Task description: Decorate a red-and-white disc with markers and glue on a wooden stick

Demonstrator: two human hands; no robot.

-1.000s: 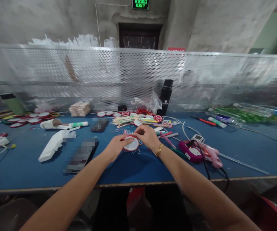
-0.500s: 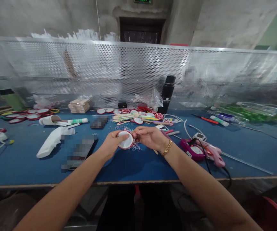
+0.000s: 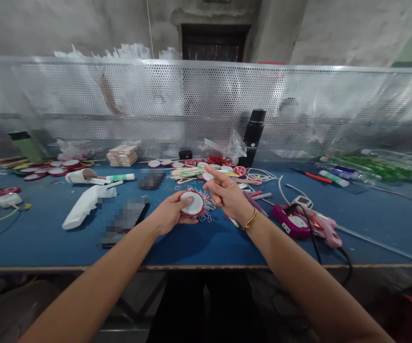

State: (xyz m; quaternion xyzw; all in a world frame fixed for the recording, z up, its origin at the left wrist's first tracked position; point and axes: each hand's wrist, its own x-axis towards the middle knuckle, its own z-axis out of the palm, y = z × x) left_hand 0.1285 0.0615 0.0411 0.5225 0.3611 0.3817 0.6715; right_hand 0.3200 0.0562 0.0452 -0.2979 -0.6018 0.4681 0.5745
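Observation:
My left hand (image 3: 166,213) grips a round white disc with a red rim (image 3: 193,203), like a small drum. The thumb lies on its white face and the fingers go underneath. Just right of the disc, apart from it, is my right hand (image 3: 229,194), its index finger stretched out and the other fingers curled. I see nothing between its fingers. Small colourful loops (image 3: 209,212) lie scattered on the table beneath and beside the disc. Behind the hands lies a pile of pale sticks (image 3: 186,173).
More red-rimmed discs (image 3: 57,171) lie at the left and along the back. A phone (image 3: 130,216) and white tissue packet (image 3: 84,207) lie left. At right are a purple box (image 3: 292,221) and pink glue gun (image 3: 329,231) with cables. A black bottle (image 3: 254,138) stands behind.
My right hand has drawn away from the disc's rim, and its index finger has straightened. The disc has shifted slightly right in my left hand. The whole view has turned a little.

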